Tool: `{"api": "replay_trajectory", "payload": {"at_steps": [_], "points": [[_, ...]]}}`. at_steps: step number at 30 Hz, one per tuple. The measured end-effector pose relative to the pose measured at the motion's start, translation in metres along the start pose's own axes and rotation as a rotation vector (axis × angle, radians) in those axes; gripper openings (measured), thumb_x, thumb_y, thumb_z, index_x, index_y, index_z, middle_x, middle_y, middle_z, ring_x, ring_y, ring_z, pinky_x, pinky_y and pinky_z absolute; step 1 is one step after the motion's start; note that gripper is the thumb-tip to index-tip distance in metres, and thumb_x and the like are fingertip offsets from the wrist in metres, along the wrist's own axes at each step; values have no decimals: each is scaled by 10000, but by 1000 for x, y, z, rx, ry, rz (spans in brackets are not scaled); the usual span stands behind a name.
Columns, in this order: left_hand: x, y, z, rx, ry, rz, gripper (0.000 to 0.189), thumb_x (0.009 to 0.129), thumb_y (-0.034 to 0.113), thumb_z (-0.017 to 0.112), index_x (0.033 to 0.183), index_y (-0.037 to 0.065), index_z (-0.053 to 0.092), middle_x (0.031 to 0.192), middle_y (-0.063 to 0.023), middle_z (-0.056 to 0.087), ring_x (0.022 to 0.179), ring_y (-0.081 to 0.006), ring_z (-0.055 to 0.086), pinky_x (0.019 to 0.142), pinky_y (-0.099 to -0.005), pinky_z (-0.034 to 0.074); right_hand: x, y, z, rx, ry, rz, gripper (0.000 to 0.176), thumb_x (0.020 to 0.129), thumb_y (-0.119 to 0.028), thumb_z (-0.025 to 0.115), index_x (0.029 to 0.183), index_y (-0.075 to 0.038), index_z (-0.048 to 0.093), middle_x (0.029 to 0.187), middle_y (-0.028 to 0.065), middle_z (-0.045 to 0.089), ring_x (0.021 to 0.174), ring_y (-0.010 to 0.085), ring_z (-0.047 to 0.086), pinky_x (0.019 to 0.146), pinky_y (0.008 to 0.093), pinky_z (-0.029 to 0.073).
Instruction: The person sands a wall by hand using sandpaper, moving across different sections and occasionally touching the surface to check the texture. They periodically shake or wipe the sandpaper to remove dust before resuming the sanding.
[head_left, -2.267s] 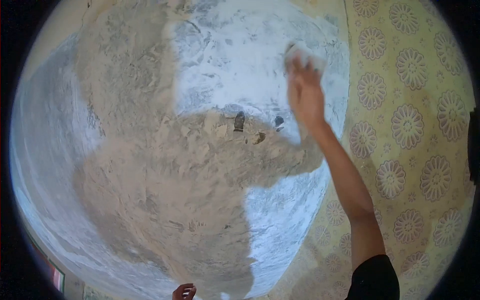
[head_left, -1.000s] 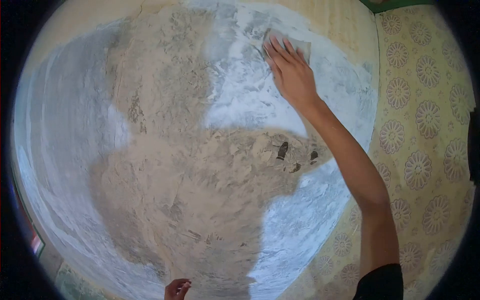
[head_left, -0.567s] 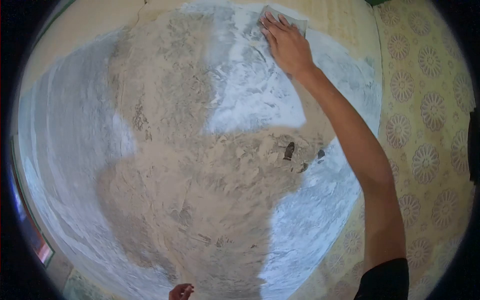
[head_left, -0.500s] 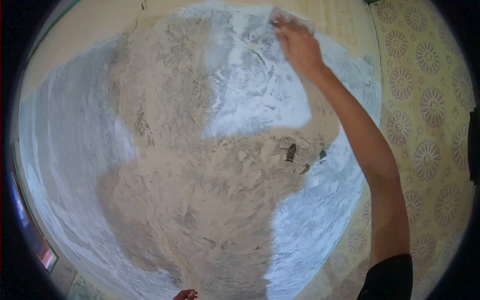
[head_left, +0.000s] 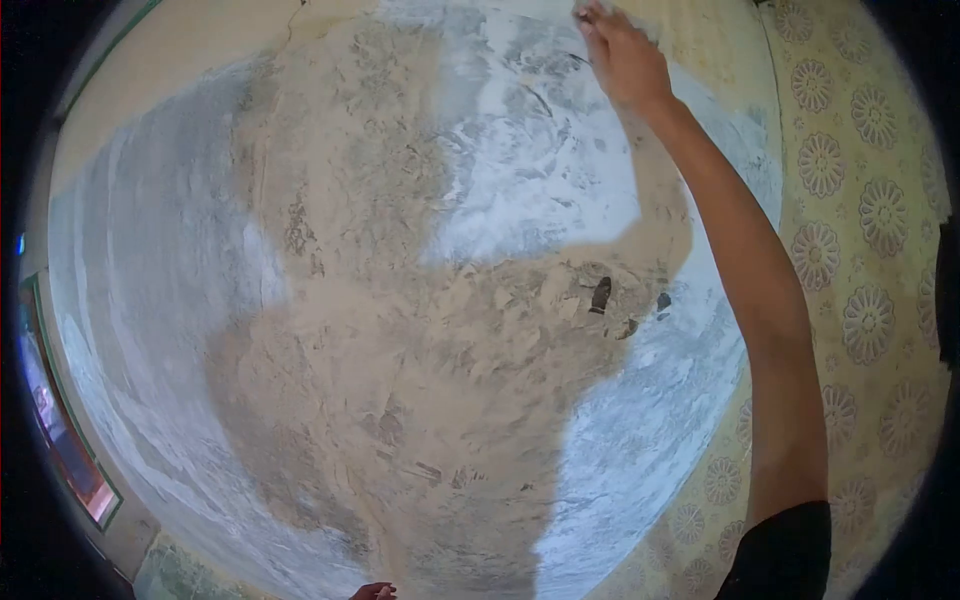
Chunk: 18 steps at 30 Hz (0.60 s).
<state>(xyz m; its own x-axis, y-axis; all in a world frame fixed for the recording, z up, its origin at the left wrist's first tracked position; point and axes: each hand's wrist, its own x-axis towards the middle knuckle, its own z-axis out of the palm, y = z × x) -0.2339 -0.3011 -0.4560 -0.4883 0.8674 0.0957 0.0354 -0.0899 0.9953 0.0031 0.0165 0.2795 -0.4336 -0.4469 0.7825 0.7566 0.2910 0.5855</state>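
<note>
My right hand (head_left: 628,62) is raised against the upper part of a rough plastered wall (head_left: 390,350), near its border with the yellowish paint. Its fingers are curled and pressed together at the top edge of the view. What they grip is mostly hidden, so I cannot make out its kind. Only the top of my left hand (head_left: 375,592) shows at the bottom edge, low in front of the wall. Its visible fingers look curled, and anything inside them is out of sight. Bare grey-brown plaster, whitish areas and two dark holes (head_left: 601,295) mark the wall.
To the right, a yellow wall covering with flower patterns (head_left: 868,320) meets the plaster at a corner. A green-framed opening (head_left: 75,430) stands at the far left. Yellowish paint (head_left: 200,70) borders the plaster above.
My right hand has gone slightly up and to the right in the view, nearer the top edge. The wall has shifted a little to the right. My left hand stays low.
</note>
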Motion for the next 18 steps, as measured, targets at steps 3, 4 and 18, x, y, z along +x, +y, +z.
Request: {"api": "replay_trajectory", "payload": {"at_steps": [3, 4, 18], "points": [[7, 20, 4, 49, 9, 11, 485, 979, 390, 619, 1216, -32, 641, 1113, -158, 695, 996, -254, 665, 855, -372, 521, 35, -36, 13, 224, 193, 215, 264, 950, -133, 472, 1085, -2, 658, 1035, 255, 669, 940, 454, 622, 862, 594, 452], [7, 29, 9, 49, 2, 10, 485, 979, 390, 619, 1216, -32, 641, 1113, -158, 695, 996, -254, 665, 855, -372, 521, 41, -50, 16, 158, 108, 187, 261, 941, -128, 483, 1099, -30, 666, 1058, 264, 665, 972, 448, 621, 883, 582, 454], [5, 9, 25, 73, -107, 36, 483, 979, 400, 616, 1217, -19, 641, 1098, -145, 703, 975, -246, 672, 840, -372, 517, 29, -40, 21, 216, 188, 278, 292, 910, -147, 528, 1153, -70, 671, 1186, 282, 636, 1136, 433, 583, 1021, 518, 424]]}}
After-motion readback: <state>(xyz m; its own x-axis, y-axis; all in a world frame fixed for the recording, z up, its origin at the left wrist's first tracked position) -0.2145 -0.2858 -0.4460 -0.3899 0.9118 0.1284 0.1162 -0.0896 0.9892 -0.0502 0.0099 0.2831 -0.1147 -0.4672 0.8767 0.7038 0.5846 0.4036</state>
